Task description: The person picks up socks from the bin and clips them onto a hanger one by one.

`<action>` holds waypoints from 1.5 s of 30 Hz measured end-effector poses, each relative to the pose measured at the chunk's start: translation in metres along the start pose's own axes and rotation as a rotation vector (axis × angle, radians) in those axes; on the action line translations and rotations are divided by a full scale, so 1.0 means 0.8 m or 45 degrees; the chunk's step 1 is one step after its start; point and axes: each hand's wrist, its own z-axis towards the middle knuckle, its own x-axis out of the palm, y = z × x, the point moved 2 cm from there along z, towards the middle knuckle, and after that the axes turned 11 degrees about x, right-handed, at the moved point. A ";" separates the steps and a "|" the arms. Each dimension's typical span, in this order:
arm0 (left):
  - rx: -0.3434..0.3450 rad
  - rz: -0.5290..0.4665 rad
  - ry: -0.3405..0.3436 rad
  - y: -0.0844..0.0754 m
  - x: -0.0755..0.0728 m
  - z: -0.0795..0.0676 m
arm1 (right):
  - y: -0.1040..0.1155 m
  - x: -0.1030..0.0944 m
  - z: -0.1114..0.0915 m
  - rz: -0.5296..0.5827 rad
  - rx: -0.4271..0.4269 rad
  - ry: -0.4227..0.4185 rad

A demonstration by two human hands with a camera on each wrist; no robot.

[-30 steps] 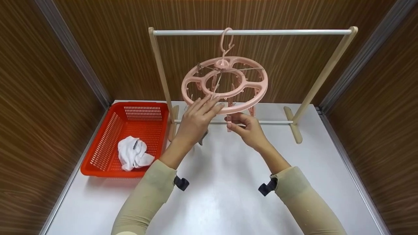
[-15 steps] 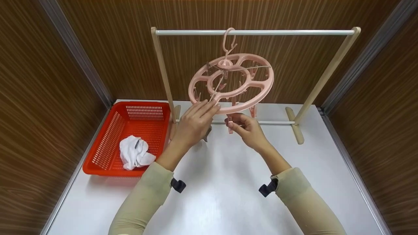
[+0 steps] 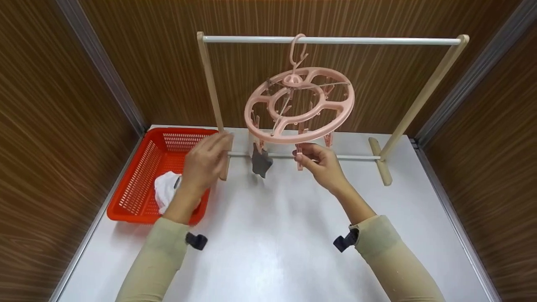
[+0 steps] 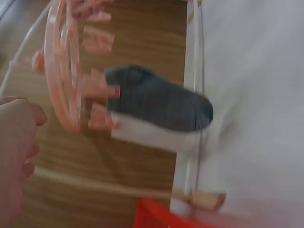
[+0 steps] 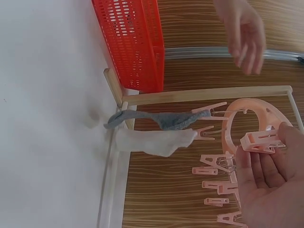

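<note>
A round pink clip hanger point(image 3: 304, 137) hangs by its hook from the rack's rod. My right hand point(image 3: 321, 165) pinches one of its pink clothespins point(image 5: 261, 141) between thumb and fingers at the near side of the ring. My left hand point(image 3: 205, 161) is in the air left of the hanger, over the basket's right side, its fingers loose and holding nothing. From clothespins on the hanger's left side hang a grey sock point(image 4: 159, 99) and, beside it, a white sock point(image 5: 156, 142). In the head view the white sock is mostly hidden behind the grey one.
A red basket point(image 3: 130, 219) stands on the left of the white table, with a bunched white cloth point(image 3: 165, 188) in it, partly covered by the left forearm. The rack has a white top rod point(image 3: 377, 40) and wooden legs point(image 3: 423, 96). Wood-grain walls enclose the back and sides.
My left hand has come off the hanger's ring and moved left toward the basket, uncovering the grey sock. The ring has shifted slightly right. My right hand still pinches the clothespin.
</note>
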 end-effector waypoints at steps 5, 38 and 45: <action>-0.252 0.016 0.085 0.052 -0.018 -0.049 | 0.001 -0.004 -0.003 -0.015 -0.023 -0.019; -0.872 -0.094 0.813 0.133 -0.009 -0.188 | 0.001 -0.005 -0.010 -0.064 -0.001 -0.054; -0.882 -0.065 0.856 0.129 -0.015 -0.192 | 0.002 -0.002 -0.009 -0.051 -0.015 -0.043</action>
